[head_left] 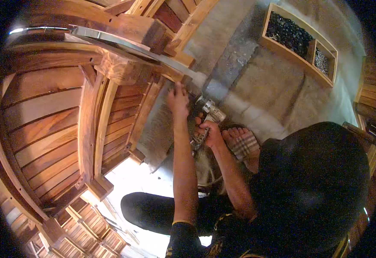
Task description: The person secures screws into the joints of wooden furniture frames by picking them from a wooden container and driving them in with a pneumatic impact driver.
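A worn, pale power tool (211,112) that looks like a drill is held low above the floor. My right hand (211,134) is wrapped round its handle. Just ahead and to the left, my left hand (178,99) has its fingers curled near the tool's front end and the end of a wooden furniture part (168,71). What those fingers grip is hidden. To the left, a slatted wooden chair or bench (123,66) lies with its frame toward me. A cord-like strand (211,172) hangs below the tool.
A wooden box (310,69) with two compartments stands at the upper right, holding many black pieces and small silvery ones. My sandalled foot (242,142) is right beside the tool. More slatted wooden furniture (89,225) stands at the lower left.
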The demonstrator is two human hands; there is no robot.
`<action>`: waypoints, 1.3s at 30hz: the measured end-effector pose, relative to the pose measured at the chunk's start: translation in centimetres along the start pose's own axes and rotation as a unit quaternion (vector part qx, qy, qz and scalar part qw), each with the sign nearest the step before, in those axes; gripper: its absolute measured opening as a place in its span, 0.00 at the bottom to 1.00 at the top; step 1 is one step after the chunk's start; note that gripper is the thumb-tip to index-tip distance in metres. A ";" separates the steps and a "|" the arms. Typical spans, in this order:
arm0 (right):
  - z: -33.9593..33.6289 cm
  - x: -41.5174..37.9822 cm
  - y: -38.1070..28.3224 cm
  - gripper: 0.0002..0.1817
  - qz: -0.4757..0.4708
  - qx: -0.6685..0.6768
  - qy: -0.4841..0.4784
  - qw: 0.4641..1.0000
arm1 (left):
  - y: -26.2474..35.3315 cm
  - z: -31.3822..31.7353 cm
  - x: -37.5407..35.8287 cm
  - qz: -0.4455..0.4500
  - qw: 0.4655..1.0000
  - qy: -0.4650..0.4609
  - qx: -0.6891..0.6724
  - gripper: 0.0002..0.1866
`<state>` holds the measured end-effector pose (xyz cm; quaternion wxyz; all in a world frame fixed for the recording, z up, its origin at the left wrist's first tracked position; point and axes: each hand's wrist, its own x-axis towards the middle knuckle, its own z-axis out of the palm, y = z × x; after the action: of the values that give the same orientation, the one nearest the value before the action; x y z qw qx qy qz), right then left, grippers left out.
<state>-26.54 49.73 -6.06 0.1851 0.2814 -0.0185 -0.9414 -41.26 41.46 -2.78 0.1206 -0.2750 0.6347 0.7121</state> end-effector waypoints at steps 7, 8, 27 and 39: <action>1.8 -0.5 -0.2 0.16 0.029 0.006 -0.053 0.998 | 3.1 -2.1 -0.4 0.077 0.966 0.001 0.246 0.16; 1.8 -0.5 0.0 0.16 0.029 0.007 -0.055 0.998 | 3.5 -2.3 -0.5 0.078 0.966 0.002 0.247 0.16; 0.6 -0.6 0.4 0.18 0.012 -0.038 -0.030 0.999 | 3.2 -3.5 2.4 -0.090 0.983 -0.039 0.155 0.15; 1.2 0.0 -0.3 0.18 0.010 -0.005 -0.079 0.997 | 4.5 -0.8 0.0 -0.022 0.990 -0.069 0.119 0.18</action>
<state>-27.26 49.93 -5.08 0.1936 0.2049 -0.0308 -0.9589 -43.42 39.89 0.97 0.2120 -0.2223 0.6991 0.6457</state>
